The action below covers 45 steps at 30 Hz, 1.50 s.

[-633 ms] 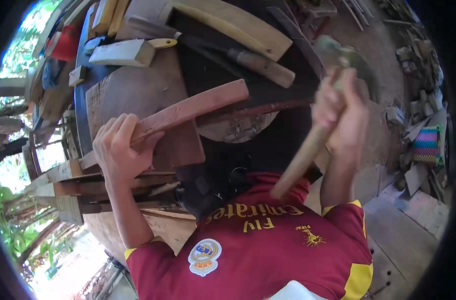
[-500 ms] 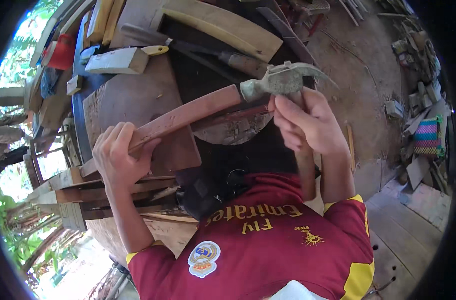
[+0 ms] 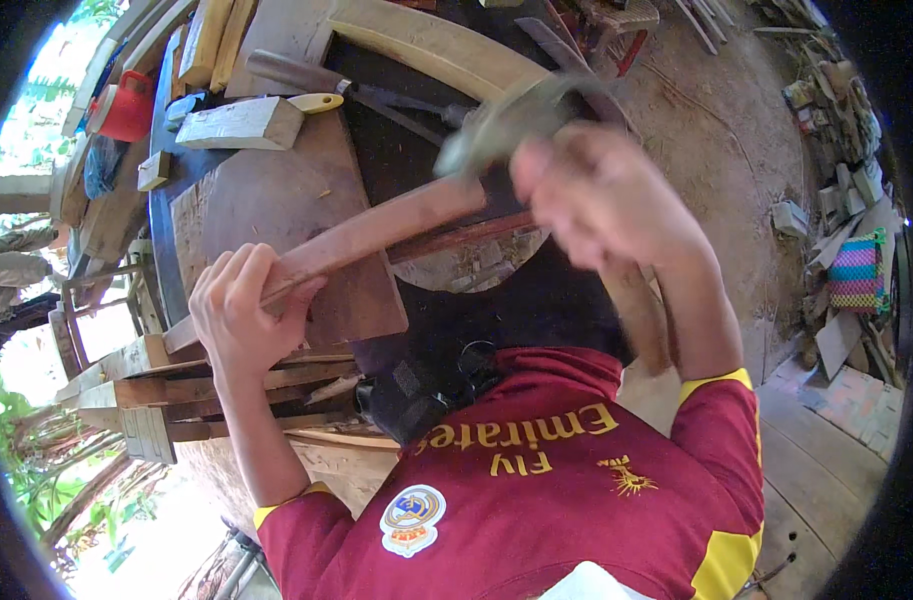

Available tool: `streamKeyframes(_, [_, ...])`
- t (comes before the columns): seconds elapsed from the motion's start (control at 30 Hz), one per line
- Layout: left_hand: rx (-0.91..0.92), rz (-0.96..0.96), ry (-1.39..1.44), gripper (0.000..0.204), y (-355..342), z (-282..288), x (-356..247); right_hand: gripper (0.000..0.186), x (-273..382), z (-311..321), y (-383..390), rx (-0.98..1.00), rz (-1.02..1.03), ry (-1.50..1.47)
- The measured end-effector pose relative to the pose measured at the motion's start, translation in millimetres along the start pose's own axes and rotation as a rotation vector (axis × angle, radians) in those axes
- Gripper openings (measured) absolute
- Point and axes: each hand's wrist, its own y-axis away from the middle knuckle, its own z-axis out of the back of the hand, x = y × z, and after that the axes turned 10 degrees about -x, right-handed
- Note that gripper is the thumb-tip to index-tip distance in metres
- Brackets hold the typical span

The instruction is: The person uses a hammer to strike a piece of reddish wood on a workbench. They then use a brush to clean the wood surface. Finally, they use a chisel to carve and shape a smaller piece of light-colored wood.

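Head: L hand (image 3: 238,312) grips wood pc (image 3: 381,236); R hand (image 3: 611,195) w/ hammer (image 3: 506,122).

Right hand (image 3: 596,195), 2 o'clock, and hammer (image 3: 506,125), 12 to 1: motion-smeared. Contact with reddish bar (image 3: 386,232) unclear. Left hand (image 3: 241,305), 9 o'clock, covers part of bar. Pale beam (image 3: 436,45), 12 o'clock: one end behind hammer.

And there's lettering here, bold and golden, sweeping in two lines over the chest of the maroon shirt (image 3: 536,530)! Beside it, a small golden emblem (image 3: 634,484) carries tiny characters, and opposite sits a white-edged crest (image 3: 413,520) in blue, gold and red!
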Motion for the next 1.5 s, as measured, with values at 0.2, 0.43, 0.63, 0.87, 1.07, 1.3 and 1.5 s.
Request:
streamKeyframes(0.2, [-0.009,0.001,0.010,0.045,1,-1,2,0.037,18,2,18,0.144,0.032,-0.084])
streamKeyframes(0.43, [-0.030,0.006,0.014,0.044,3,-4,3,0.039,-1,36,-18,-0.195,0.172,-0.743])
streamKeyframes(0.63, [-0.024,-0.022,0.014,0.044,1,0,4,0.035,3,20,5,0.106,-0.120,-0.205])
streamKeyframes(0.87, [-0.022,0.002,0.024,0.045,1,-4,5,0.037,2,43,-5,-0.227,0.083,-0.537])
streamKeyframes(1.07, [-0.006,-0.011,0.022,0.044,-3,-2,2,0.035,-4,6,-3,-0.240,0.048,-0.344])
streamKeyframes(1.3, [0.004,-0.003,0.024,0.044,-1,-2,3,0.036,-9,20,13,-0.122,0.012,-0.427])
streamKeyframes(1.5, [-0.008,0.002,0.049,0.045,-3,-2,2,0.036,-30,22,13,-0.414,0.246,-0.864])
